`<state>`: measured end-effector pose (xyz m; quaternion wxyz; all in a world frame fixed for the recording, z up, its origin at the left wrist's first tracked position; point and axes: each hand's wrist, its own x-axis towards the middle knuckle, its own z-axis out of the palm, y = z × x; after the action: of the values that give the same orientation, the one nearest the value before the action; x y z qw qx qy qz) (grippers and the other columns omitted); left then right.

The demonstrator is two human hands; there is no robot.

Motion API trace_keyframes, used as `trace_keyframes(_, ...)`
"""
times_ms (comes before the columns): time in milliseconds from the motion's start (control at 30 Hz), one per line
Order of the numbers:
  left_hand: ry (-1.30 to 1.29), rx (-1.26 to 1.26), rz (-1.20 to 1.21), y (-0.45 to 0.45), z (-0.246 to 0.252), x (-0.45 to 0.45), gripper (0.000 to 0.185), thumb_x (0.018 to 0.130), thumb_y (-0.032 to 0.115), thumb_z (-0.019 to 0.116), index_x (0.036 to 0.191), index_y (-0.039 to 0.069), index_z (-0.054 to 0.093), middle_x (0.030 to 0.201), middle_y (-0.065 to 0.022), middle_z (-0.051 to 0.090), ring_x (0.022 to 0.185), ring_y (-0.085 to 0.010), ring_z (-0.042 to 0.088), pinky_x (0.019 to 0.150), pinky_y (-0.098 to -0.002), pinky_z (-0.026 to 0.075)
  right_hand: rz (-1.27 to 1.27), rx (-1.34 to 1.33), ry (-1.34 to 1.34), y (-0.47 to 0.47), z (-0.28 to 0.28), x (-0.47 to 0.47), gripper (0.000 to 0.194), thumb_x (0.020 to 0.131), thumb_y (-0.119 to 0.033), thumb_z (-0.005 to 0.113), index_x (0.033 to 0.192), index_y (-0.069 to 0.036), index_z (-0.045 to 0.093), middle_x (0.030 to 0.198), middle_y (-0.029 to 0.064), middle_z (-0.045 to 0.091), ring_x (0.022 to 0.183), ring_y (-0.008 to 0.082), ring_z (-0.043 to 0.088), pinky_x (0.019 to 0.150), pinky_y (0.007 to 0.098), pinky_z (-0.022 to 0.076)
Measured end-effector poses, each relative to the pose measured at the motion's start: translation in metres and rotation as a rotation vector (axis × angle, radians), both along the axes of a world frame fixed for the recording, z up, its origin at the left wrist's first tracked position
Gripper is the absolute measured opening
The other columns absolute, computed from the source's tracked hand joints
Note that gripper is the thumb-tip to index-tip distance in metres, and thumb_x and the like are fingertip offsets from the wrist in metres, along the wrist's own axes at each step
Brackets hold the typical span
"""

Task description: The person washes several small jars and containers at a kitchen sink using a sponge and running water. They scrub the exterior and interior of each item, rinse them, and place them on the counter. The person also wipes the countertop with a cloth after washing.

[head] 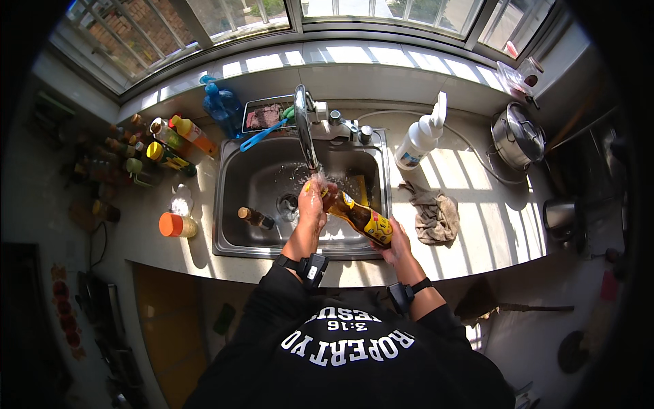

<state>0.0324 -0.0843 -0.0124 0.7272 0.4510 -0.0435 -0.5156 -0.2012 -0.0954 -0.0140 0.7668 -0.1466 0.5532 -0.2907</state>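
Note:
A brown bottle with a yellow label point(360, 212) lies slanted across the sink, held in both hands. My left hand point(310, 204) is closed around its neck end under the faucet point(305, 128), where running water splashes over the fingers. At the bottle's base, near the sink's right rim, my right hand point(396, 243) grips it from below. The steel sink basin point(245, 174) holds a small dark bottle with a brown cap point(256, 218), lying left of the drain point(287, 203). Something yellow point(363, 190) rests against the basin's right wall, partly behind the big bottle.
Left of the sink stand an orange-capped jar point(177, 225) and several sauce bottles point(168, 153). A wire rack point(250, 105) holds a pink sponge point(264, 117) and a blue-handled brush point(263, 135). On the right are a white spray bottle point(420, 138), a crumpled cloth point(437, 217) and a lidded steel pot point(518, 135).

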Motion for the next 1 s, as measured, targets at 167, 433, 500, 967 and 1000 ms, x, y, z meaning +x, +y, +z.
trace_keyframes(167, -0.007, -0.052, -0.074, -0.005, 0.014, 0.018, 0.025, 0.101, 0.03, 0.052, 0.108, 0.007, 0.058, 0.096, -0.0111, 0.068, 0.086, -0.025, 0.067, 0.077, -0.041, 0.057, 0.038, 0.166, -0.14, -0.02, -0.027, 0.006, 0.041, 0.099, -0.044, 0.05, 0.124, -0.011, 0.046, 0.101, 0.0217, 0.06, 0.075, 0.0339, 0.063, 0.058, 0.0451, 0.0551)
trace_keyframes(433, 0.095, -0.056, -0.18, 0.008, 0.024, 0.033, 0.016, 0.093, 0.009, 0.06, 0.109, 0.006, 0.059, 0.106, -0.0078, 0.066, 0.098, -0.024, 0.065, 0.084, -0.0433, 0.054, 0.04, 0.188, -0.114, -0.024, -0.019, 0.028, 0.049, 0.095, -0.047, 0.055, 0.115, -0.003, 0.054, 0.095, 0.0203, 0.062, 0.081, 0.0341, 0.063, 0.057, 0.0446, 0.0544)
trace_keyframes(500, 0.117, -0.083, -0.194, 0.014, 0.032, 0.039, 0.015, 0.091, 0.004, 0.062, 0.105, 0.008, 0.059, 0.106, -0.0067, 0.066, 0.097, -0.0232, 0.065, 0.084, -0.0437, 0.054, 0.025, 0.202, -0.091, -0.026, -0.018, 0.036, 0.048, 0.094, -0.047, 0.057, 0.118, -0.005, 0.054, 0.104, 0.02, 0.061, 0.087, 0.0342, 0.063, 0.064, 0.0462, 0.056)
trace_keyframes(967, -0.213, -0.084, 0.285, 0.102, 0.085, 0.068, 0.027, 0.086, -0.011, 0.059, 0.103, 0.009, 0.057, 0.12, -0.0096, 0.059, 0.1, -0.0161, 0.06, 0.092, -0.0309, 0.05, 0.08, -0.215, -0.044, -0.049, -0.043, 0.154, 0.03, 0.099, -0.026, 0.053, 0.1, 0.001, 0.065, 0.092, 0.008, 0.065, 0.071, 0.017, 0.058, 0.062, 0.0294, 0.0473)
trace_keyframes(1000, -0.207, -0.09, 0.262, 0.109, 0.096, 0.07, 0.026, 0.086, -0.011, 0.059, 0.102, 0.009, 0.058, 0.122, -0.0097, 0.058, 0.101, -0.0154, 0.059, 0.095, -0.0308, 0.048, 0.035, -0.209, -0.112, -0.05, -0.044, 0.162, 0.03, 0.098, -0.025, 0.051, 0.096, 0.002, 0.065, 0.087, 0.0089, 0.065, 0.072, 0.0168, 0.06, 0.059, 0.0288, 0.0486)
